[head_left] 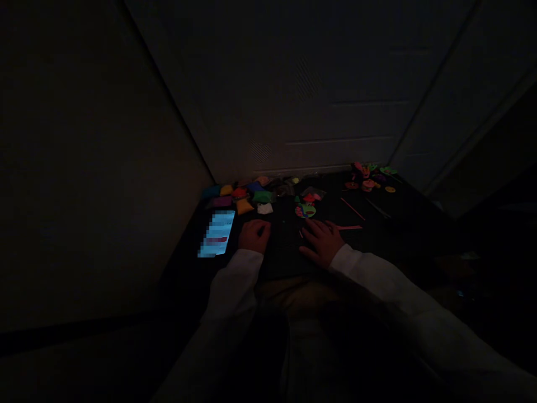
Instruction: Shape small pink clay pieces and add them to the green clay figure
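Observation:
The scene is very dark. My left hand (254,236) rests on the black table (281,257), its fingers curled in a loose fist; nothing shows inside it. To its left lies a lit phone (218,234). My right hand (322,242) lies palm down with fingers spread, beside a thin pink strip (351,228). A short, thin pink piece (301,234) is by its fingertips. Just beyond is a round green figure (306,210) with red and blue bits, apparently modelling clay. Whatever may lie beneath the right palm is hidden.
Small coloured packets, among them a green one (263,196) and an orange one (244,206), crowd the back left. Colourful small figures (366,174) stand back right, near a yellow disc (390,189). A thin pink stick (353,209) lies nearer. A pale panelled surface (335,123) rises behind.

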The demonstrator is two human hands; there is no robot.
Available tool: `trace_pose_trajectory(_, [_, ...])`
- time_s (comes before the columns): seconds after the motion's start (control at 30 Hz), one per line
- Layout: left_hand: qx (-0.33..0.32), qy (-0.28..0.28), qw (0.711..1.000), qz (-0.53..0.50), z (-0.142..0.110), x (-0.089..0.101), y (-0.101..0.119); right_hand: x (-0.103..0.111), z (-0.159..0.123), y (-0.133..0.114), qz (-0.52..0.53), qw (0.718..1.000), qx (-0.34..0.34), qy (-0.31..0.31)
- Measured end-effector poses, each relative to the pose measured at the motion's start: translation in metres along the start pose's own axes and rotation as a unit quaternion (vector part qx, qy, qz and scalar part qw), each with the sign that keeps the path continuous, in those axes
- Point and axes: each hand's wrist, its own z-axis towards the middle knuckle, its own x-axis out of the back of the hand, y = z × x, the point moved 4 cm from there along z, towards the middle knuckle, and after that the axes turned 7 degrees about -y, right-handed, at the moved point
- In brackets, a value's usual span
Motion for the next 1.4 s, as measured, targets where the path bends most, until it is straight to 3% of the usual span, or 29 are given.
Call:
trace_pose_trajectory(0.37, [0.003,-0.003,1.000,0.002,-0.001,0.002,0.004,-0.001,0.001,-0.023,-0.024,1.000,0.016,-0.012])
trace_pose_trajectory(0.6, [0.011,-0.005,1.000,0.001,-0.001,0.001,0.003,0.001,0.001,-0.009,-0.039,0.999,-0.033,-0.012])
trace_pose_trajectory(0.83, [0.011,-0.007,1.000,0.001,-0.001,0.002,0.003,0.002,0.000,-0.023,-0.039,0.999,-0.009,-0.004])
trace_pose_trajectory(1.03, [0.009,-0.007,1.000,0.003,-0.002,0.002,0.004,0.005,-0.001,-0.017,-0.046,0.998,-0.050,-0.008])
trace_pose_trajectory(1.23, [0.013,-0.012,1.000,0.005,-0.001,0.003,0.005,0.005,0.000,-0.029,-0.038,0.999,-0.017,-0.008])
trace_pose_trajectory(1.4, [0.012,-0.012,1.000,0.001,-0.001,0.003,0.005,0.004,-0.001,-0.020,-0.043,0.998,-0.051,-0.006])
